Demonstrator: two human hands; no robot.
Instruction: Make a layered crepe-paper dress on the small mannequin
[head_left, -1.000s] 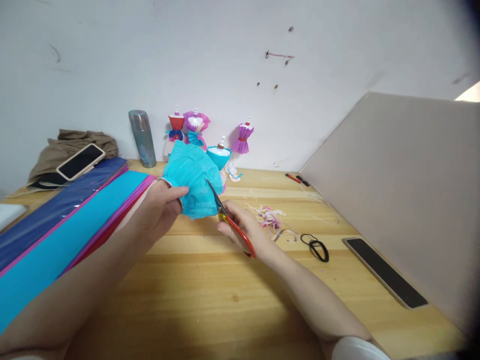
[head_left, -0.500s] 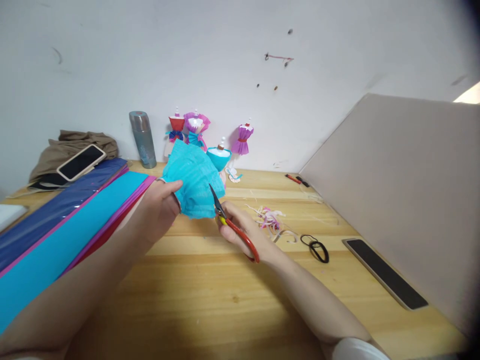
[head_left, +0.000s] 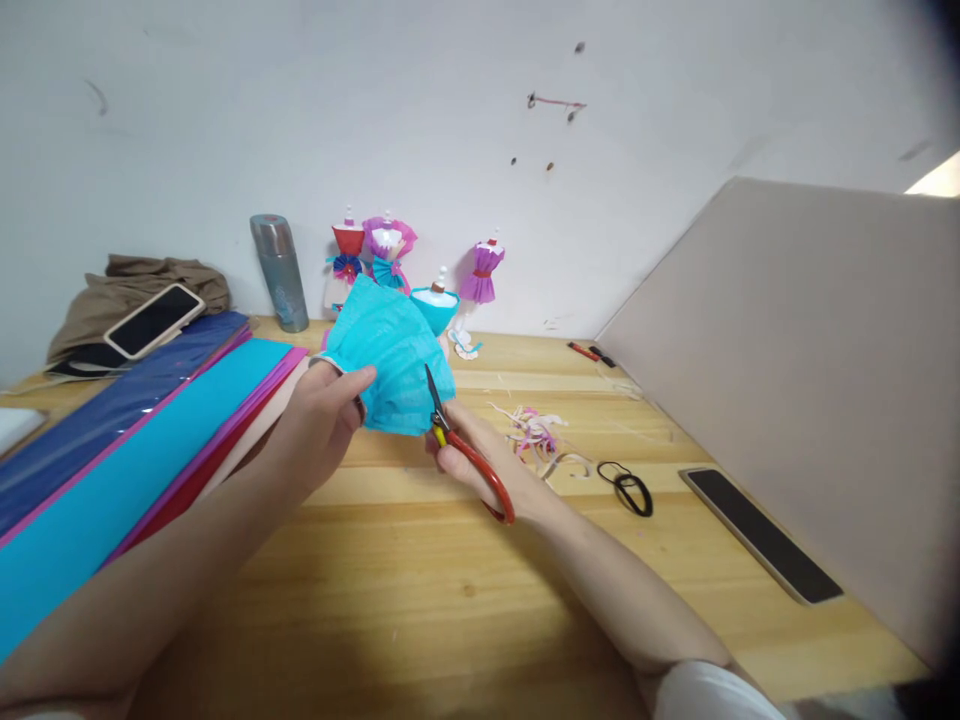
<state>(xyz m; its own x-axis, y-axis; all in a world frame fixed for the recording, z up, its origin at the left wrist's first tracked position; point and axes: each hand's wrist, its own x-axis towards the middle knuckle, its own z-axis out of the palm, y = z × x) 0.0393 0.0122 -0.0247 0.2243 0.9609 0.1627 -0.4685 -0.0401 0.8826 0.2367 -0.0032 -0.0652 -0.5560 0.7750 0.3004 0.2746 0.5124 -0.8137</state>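
My left hand [head_left: 327, 408] grips a gathered piece of turquoise crepe paper [head_left: 390, 345] by its left side, thumb on top. Red-handled scissors [head_left: 486, 468] are in my right hand [head_left: 466, 440], their dark blades pointing up and away across the paper's right part. The fingers of my right hand also lie against the paper's lower right edge; which of them pinch it is hidden. Just behind the paper stands a small dress form with a turquoise top [head_left: 436, 308]. Both hands are raised above the wooden table [head_left: 420, 590].
Small dress forms in red [head_left: 349, 240] and purple [head_left: 482, 272] stand along the wall. Crepe paper strips [head_left: 180, 430], a phone [head_left: 155, 320] and a steel flask [head_left: 279, 272] are left. Paper scraps [head_left: 534, 430], a black band [head_left: 634, 492] and a dark flat slab [head_left: 761, 535] lie right.
The view has shifted slightly. The turquoise paper is still between my hands, and the scissors' blades have turned a little more upright against it.
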